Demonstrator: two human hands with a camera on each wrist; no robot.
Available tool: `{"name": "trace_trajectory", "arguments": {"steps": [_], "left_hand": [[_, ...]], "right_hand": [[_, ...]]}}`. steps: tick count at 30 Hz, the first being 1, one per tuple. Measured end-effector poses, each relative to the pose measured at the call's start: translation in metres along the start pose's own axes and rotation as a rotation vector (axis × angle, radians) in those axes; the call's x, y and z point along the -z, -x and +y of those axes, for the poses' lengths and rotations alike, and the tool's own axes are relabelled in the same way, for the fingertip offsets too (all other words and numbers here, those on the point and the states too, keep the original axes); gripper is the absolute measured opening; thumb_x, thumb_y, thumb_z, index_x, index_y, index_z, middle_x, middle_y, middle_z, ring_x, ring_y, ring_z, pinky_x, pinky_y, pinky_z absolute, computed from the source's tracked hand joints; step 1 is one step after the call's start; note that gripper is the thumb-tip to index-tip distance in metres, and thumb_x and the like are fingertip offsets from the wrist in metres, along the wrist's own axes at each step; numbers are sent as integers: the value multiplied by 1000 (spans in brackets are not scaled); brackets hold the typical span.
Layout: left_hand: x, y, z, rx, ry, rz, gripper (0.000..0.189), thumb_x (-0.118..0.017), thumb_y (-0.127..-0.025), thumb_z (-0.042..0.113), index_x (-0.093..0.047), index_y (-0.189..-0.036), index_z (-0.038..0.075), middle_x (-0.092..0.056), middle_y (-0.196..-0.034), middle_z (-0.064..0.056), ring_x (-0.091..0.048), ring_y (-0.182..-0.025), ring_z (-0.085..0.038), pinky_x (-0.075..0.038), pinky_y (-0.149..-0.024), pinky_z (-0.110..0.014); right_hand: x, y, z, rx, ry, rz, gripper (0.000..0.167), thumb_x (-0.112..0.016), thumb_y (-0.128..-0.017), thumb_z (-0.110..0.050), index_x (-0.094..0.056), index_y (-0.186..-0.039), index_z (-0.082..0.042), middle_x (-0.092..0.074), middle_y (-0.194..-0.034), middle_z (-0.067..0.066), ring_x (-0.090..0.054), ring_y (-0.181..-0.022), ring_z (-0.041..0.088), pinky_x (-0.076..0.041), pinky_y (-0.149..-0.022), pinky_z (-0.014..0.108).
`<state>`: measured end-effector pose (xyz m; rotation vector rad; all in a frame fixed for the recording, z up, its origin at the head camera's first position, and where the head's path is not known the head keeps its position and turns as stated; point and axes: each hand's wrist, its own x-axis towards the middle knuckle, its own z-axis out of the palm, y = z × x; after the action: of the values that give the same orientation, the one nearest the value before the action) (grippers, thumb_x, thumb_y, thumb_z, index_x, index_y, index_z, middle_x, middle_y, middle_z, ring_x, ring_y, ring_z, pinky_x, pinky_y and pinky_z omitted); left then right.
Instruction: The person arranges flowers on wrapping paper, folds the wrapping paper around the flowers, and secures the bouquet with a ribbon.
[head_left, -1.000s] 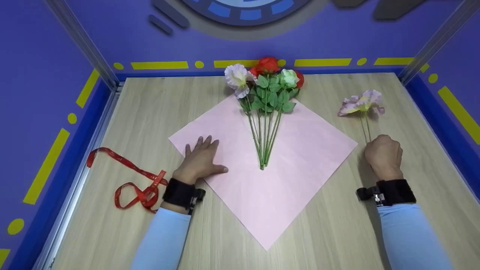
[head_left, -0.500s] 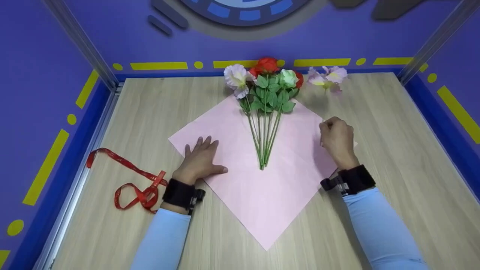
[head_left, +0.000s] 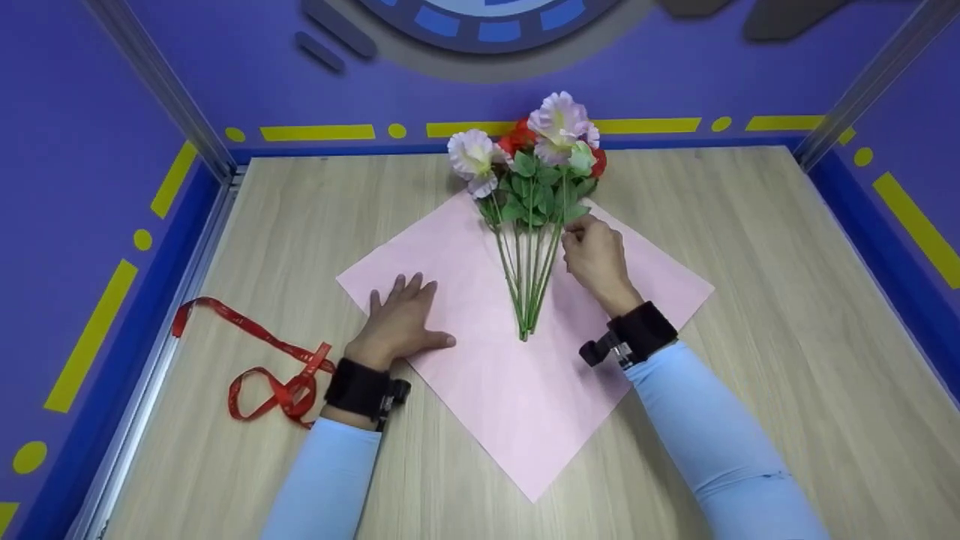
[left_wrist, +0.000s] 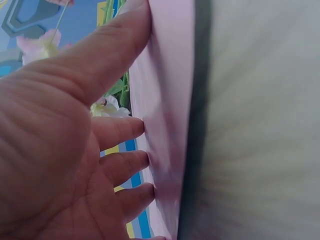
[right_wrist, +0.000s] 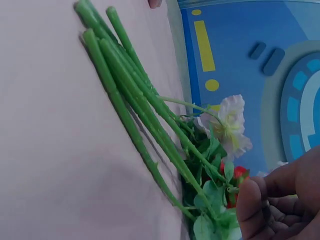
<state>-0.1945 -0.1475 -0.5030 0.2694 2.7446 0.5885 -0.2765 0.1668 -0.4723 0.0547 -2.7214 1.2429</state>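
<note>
My right hand [head_left: 598, 259] pinches the thin stem of a pale pink-purple artificial flower [head_left: 560, 124], raised over the right side of a bunch. In the right wrist view, thumb and finger meet around the stem end. The bunch's green stems [head_left: 525, 277] lie gathered on a square of pink wrapping paper [head_left: 480, 390]. Its heads are another pale purple flower [head_left: 472, 156], red roses [head_left: 517, 138] partly covered by the held one, and a whitish-green rose [head_left: 583, 159]. My left hand [head_left: 397, 319] rests with fingers spread on the paper's left edge; its fingertips touch the paper in the left wrist view.
A red printed ribbon [head_left: 247, 322] lies loosely looped on the wooden table [head_left: 787, 315], left of the left hand. Blue-purple panels [head_left: 360, 90] with yellow marks stand behind and on both sides. A metal rail [head_left: 142, 390] runs along the left edge.
My right hand has carried the pale purple flower leftward from the table's right side to over the bunch. The left hand, paper, bunch and ribbon have stayed put.
</note>
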Motion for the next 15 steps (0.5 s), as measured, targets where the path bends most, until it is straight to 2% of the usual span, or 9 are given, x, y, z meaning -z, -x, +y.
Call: {"name": "trace_trajectory", "arguments": {"steps": [5,8,15], "left_hand": [[1,0,0,-6,1,2,106,-82,-87,53,-29,-167,8,-16,-176,-19,-6,-163,-43,-2,-125,-75],[1,1,0,-8,-1,2,106,-82,-87,54,-30,-167,7,-16,-176,-19,-6,-163,-44,-2,-124,-75],[1,0,0,-10,-18,5,106,-82,-87,54,-31,-166,7,-18,-175,-21,-8,-163,-45,-5,-124,-76]], "right_hand": [[-16,-5,-9,-17,-42,-4,21,-61,-103,-12,-74,-112,1,-77,-89,14,-67,-60,12,-52,-54,23],[-26,-7,-12,-22,-31,3,20,-61,-103,-14,-75,-109,-1,-77,-90,14,-68,-64,16,-52,-59,25],[-46,-6,-15,-28,-5,-24,20,-61,-103,-16,-76,-105,-2,-78,-94,14,-72,-73,27,-58,-68,39]]}}
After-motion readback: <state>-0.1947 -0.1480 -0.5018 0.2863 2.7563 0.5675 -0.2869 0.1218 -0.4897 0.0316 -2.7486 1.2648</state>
